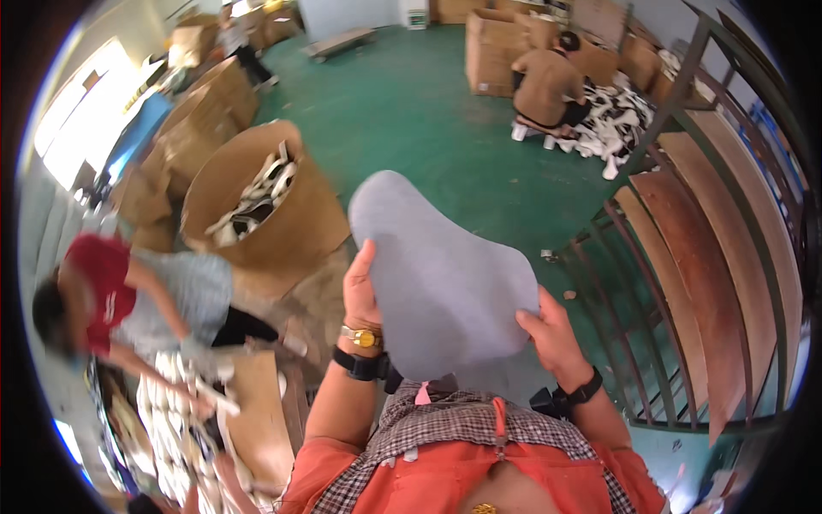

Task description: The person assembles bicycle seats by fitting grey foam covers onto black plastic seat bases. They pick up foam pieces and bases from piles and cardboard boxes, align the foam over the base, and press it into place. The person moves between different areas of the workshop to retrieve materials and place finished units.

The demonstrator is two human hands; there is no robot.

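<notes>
Near, centre: one checked apron (411,421). Above it, our left hand (363,291), grip closed on the left edge of one flat grey panel (445,274), rounded in outline, held up before us; our right hand (555,338), grip closed on its right edge. Near left: one co-worker's red top (96,278), bearing white print (109,305) too small for us to read. Farther left: one large cardboard box (295,240), black and white pieces (257,197) inside. Far right: one crouching person (544,90) beside a black-and-white heap (612,124).
</notes>
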